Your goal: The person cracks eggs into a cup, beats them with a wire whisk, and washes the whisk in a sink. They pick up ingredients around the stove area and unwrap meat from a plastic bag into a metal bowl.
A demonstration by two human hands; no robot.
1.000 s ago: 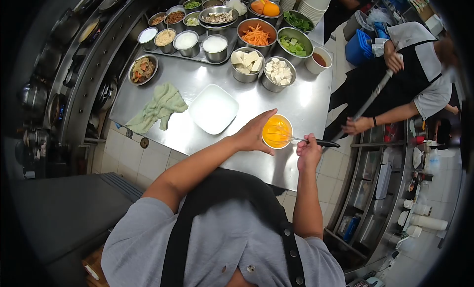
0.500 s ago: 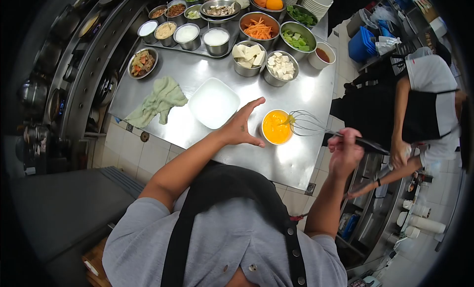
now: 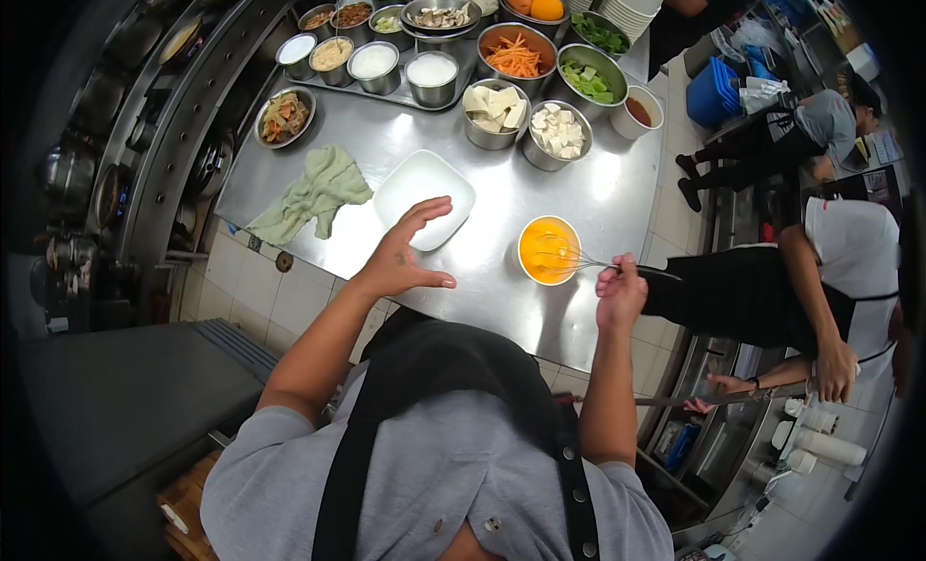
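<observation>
A: What is the biggest thing here?

B: The steel desk (image 3: 588,190). It spreads out ahead of both hands. At its far side, well beyond the hands, stand many metal bowls with cut food, for example the carrot bowl (image 3: 514,52) and two bowls of white cubes (image 3: 552,135).

A: And closer to the person?

B: A green cloth (image 3: 313,192) lies crumpled, far to the left of the left hand (image 3: 400,257). A white square dish (image 3: 422,197) sits just ahead of that hand. The fingers are spread apart and hold nothing; the fingertips are over the near edge of the dish.

A: Where is the bowl with the yellow egg (image 3: 548,249)?

B: Between the two hands, nearer to the right hand (image 3: 620,289), just ahead and left of it. This hand is closed around the dark handle of a whisk (image 3: 579,263). The wire head is inside the bowl, in the egg.
</observation>
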